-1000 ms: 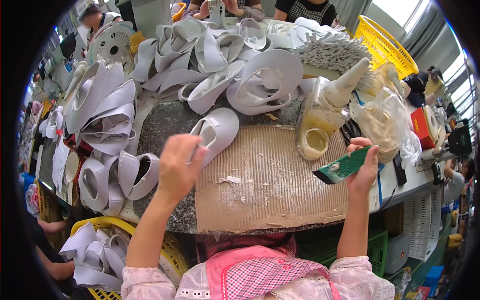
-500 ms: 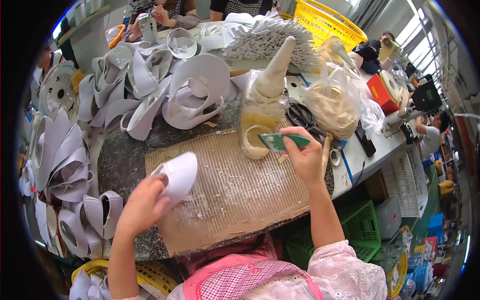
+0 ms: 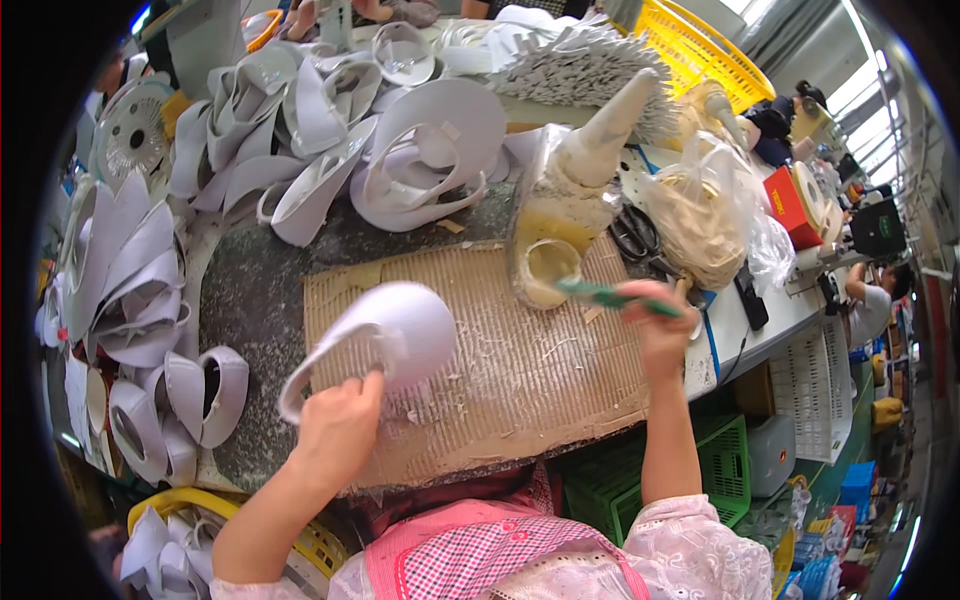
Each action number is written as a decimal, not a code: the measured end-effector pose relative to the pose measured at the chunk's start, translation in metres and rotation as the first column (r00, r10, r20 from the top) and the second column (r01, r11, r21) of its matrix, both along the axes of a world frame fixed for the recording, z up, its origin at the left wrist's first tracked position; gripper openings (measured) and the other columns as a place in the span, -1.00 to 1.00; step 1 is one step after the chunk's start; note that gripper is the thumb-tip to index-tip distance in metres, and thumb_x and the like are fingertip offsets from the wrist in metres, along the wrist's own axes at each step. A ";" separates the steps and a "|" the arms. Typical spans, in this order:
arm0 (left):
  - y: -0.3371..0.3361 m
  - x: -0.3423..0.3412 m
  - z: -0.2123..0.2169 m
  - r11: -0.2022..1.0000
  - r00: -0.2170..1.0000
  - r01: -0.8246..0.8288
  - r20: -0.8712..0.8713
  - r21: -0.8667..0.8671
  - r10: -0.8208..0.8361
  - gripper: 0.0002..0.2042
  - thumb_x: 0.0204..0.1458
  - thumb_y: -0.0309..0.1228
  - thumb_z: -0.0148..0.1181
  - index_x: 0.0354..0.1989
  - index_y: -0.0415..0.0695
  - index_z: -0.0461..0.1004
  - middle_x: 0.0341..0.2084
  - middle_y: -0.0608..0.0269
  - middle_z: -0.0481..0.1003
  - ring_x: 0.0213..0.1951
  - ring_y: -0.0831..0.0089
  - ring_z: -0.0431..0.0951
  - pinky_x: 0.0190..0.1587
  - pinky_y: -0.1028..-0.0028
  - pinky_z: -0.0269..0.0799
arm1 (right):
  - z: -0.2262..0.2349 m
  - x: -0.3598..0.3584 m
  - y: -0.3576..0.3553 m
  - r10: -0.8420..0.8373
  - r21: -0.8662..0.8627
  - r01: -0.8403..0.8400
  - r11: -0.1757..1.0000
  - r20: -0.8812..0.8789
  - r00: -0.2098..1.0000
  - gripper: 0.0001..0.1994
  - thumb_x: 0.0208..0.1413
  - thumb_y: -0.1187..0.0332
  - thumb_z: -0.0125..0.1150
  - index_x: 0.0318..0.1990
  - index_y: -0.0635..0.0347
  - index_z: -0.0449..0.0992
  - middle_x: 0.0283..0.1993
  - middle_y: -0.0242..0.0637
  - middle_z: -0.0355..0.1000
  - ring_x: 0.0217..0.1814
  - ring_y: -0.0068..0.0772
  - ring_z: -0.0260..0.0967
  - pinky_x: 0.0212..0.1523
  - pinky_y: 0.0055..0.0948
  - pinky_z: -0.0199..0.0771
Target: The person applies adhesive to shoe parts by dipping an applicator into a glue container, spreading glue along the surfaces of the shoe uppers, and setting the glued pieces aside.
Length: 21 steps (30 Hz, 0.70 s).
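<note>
My left hand [image 3: 338,428] grips a white sun visor [image 3: 418,328] by its band, fingers closed, holding it tilted over a corrugated cardboard sheet [image 3: 540,400]. Its brim points up and to the right. In my right hand [image 3: 662,328] is a flat green scraper [image 3: 612,296], blurred by motion. The scraper's tip lies at the cut-open mouth of a glue-crusted plastic container [image 3: 545,225], where pale paste shows. A pale cone-shaped nozzle [image 3: 618,125] rises from the container's far end. White smears and scraps cover the cardboard.
Piles of white visors [image 3: 240,140] fill the far left and left side. Behind the container lie black scissors [image 3: 634,235] and a plastic bag of beige bands [image 3: 695,215]. A yellow basket [image 3: 705,55] stands at the back; a green crate [image 3: 722,465] sits below the table's right edge.
My left hand has moved right and turned the visor, so its brim and band now show. My right hand has shifted right with the scraper. The whole view has swung slightly.
</note>
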<state>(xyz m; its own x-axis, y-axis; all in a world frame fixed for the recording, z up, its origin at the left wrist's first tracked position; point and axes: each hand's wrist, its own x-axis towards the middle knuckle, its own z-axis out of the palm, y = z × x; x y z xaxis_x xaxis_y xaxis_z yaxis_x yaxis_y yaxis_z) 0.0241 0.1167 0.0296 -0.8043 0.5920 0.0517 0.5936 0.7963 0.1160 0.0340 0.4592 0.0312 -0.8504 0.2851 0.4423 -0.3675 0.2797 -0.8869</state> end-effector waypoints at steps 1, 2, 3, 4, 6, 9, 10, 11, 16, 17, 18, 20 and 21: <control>0.000 -0.001 -0.001 0.996 0.981 0.006 0.196 -0.091 0.012 -0.82 -0.25 -0.47 0.16 -0.43 -0.19 0.35 -0.59 0.17 0.38 -0.51 0.25 0.46 -0.47 0.35 0.41 | 0.001 0.002 0.004 -0.105 -0.037 0.106 0.994 0.037 0.994 -0.86 -0.13 0.61 0.12 -0.35 0.29 0.51 -0.40 -0.33 0.44 -0.47 -0.61 0.32 -0.49 -0.67 0.31; 0.001 -0.003 0.002 0.995 0.979 0.000 0.204 -0.099 0.020 -0.82 -0.25 -0.47 0.16 -0.43 -0.19 0.35 -0.59 0.17 0.38 -0.51 0.25 0.46 -0.47 0.35 0.41 | 0.006 0.005 0.006 -0.215 -0.068 0.220 0.973 0.077 0.974 -0.87 -0.10 0.61 0.09 -0.36 0.31 0.51 -0.41 -0.34 0.43 -0.47 -0.64 0.31 -0.50 -0.69 0.30; 0.000 -0.007 0.004 0.998 0.981 0.054 0.191 -0.036 -0.047 -0.77 -0.26 -0.43 0.19 -0.38 -0.18 0.36 -0.51 0.17 0.37 -0.42 0.25 0.43 -0.40 0.37 0.39 | 0.004 0.007 0.006 -0.076 -0.081 0.092 0.992 0.188 0.979 -0.88 -0.07 0.60 0.09 -0.34 0.33 0.50 -0.42 -0.34 0.42 -0.47 -0.65 0.31 -0.51 -0.69 0.31; -0.001 -0.011 0.007 0.994 0.979 0.109 0.172 0.025 -0.111 -0.72 -0.26 -0.40 0.22 -0.33 -0.17 0.38 -0.43 0.16 0.37 -0.33 0.25 0.41 -0.34 0.39 0.36 | 0.004 0.014 0.001 0.030 -0.095 -0.006 0.995 0.254 0.967 -0.86 -0.09 0.61 0.11 -0.32 0.34 0.49 -0.40 -0.31 0.43 -0.47 -0.63 0.32 -0.51 -0.68 0.34; 0.002 -0.018 0.013 0.993 0.977 0.116 0.184 -0.005 -0.113 -0.69 -0.33 -0.37 0.26 -0.35 -0.18 0.38 -0.34 0.15 0.32 -0.24 0.26 0.33 -0.23 0.40 0.33 | 0.005 0.017 -0.021 0.159 -0.220 -0.129 0.967 0.129 0.979 -0.85 -0.10 0.62 0.11 -0.31 0.35 0.49 -0.39 -0.28 0.43 -0.46 -0.60 0.33 -0.50 -0.67 0.36; -0.001 -0.023 0.009 0.962 0.960 0.247 0.107 0.116 -0.259 -0.70 -0.31 -0.38 0.25 -0.37 -0.20 0.38 -0.25 0.08 0.32 -0.18 0.19 0.34 -0.14 0.37 0.32 | -0.001 0.002 -0.065 0.407 -0.309 -0.342 0.887 0.175 0.897 -0.83 -0.13 0.65 0.12 -0.31 0.34 0.49 -0.35 -0.27 0.44 -0.37 -0.58 0.35 -0.40 -0.66 0.37; -0.004 -0.023 0.005 0.964 0.961 0.240 0.109 0.111 -0.252 -0.70 -0.31 -0.38 0.25 -0.37 -0.20 0.38 -0.25 0.08 0.32 -0.18 0.19 0.34 -0.14 0.37 0.32 | -0.011 -0.007 -0.079 0.499 -0.295 -0.429 0.854 0.227 0.837 -0.82 -0.13 0.65 0.12 -0.30 0.31 0.49 -0.35 -0.29 0.44 -0.35 -0.58 0.36 -0.37 -0.66 0.37; -0.008 -0.021 0.001 0.965 0.952 0.229 0.178 0.129 -0.250 -0.71 -0.29 -0.40 0.22 -0.36 -0.24 0.38 -0.23 0.05 0.31 -0.15 0.17 0.34 -0.13 0.34 0.32 | -0.023 -0.017 -0.091 0.581 -0.283 -0.513 0.811 0.277 0.765 -0.81 -0.12 0.65 0.12 -0.30 0.28 0.50 -0.34 -0.31 0.44 -0.33 -0.58 0.36 -0.34 -0.66 0.36; -0.014 -0.027 0.002 0.943 0.889 0.267 0.328 0.199 -0.320 -0.74 -0.20 -0.47 0.10 -0.28 -0.26 0.36 -0.16 -0.04 0.27 -0.08 0.10 0.31 -0.05 0.30 0.26 | -0.032 -0.060 -0.119 0.462 -0.147 -0.443 0.885 0.145 0.875 -0.74 -0.20 0.71 0.06 -0.33 0.23 0.53 -0.39 -0.31 0.46 -0.44 -0.58 0.35 -0.42 -0.64 0.32; -0.016 -0.026 0.000 0.946 0.890 0.261 0.332 0.194 -0.314 -0.74 -0.20 -0.47 0.10 -0.28 -0.26 0.36 -0.16 -0.04 0.27 -0.08 0.10 0.31 -0.05 0.30 0.26 | -0.032 -0.062 -0.119 0.439 0.008 -0.443 0.897 0.108 0.892 -0.73 -0.22 0.72 0.07 -0.34 0.22 0.54 -0.39 -0.33 0.46 -0.44 -0.57 0.35 -0.42 -0.63 0.33; -0.018 -0.026 -0.004 0.949 0.881 0.248 0.362 0.193 -0.304 -0.75 -0.21 -0.49 0.08 -0.29 -0.25 0.37 -0.16 -0.05 0.26 -0.08 0.10 0.31 -0.05 0.30 0.26 | -0.035 -0.058 -0.117 0.449 0.004 -0.452 0.892 0.107 0.887 -0.73 -0.22 0.72 0.07 -0.34 0.22 0.54 -0.39 -0.33 0.46 -0.44 -0.57 0.35 -0.42 -0.63 0.33; -0.020 -0.027 -0.004 0.953 0.868 0.234 0.399 0.195 -0.295 -0.76 -0.21 -0.51 0.07 -0.29 -0.25 0.37 -0.16 -0.06 0.25 -0.08 0.10 0.30 -0.05 0.31 0.26 | -0.035 -0.035 -0.108 0.675 -0.008 -0.696 0.718 0.254 0.693 -0.73 -0.24 0.73 0.09 -0.36 0.23 0.55 -0.39 -0.32 0.48 -0.43 -0.55 0.37 -0.40 -0.63 0.33; -0.020 -0.028 0.000 0.959 0.866 0.202 0.421 0.200 -0.270 -0.78 -0.21 -0.52 0.05 -0.31 -0.24 0.37 -0.16 -0.06 0.25 -0.09 0.11 0.31 -0.06 0.31 0.26 | -0.033 -0.034 -0.108 0.679 -0.077 -0.687 0.722 0.264 0.685 -0.75 -0.24 0.73 0.10 -0.39 0.23 0.56 -0.39 -0.29 0.48 -0.42 -0.54 0.38 -0.38 -0.61 0.35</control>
<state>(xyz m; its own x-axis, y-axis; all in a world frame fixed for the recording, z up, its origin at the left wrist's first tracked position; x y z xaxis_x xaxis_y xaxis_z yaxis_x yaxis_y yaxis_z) -0.0036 0.0964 0.0297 -0.6002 0.7805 -0.1749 0.6219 0.5928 0.5117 -0.0001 0.3508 -0.0017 -0.8856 -0.4287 0.1787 -0.2284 0.0670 -0.9713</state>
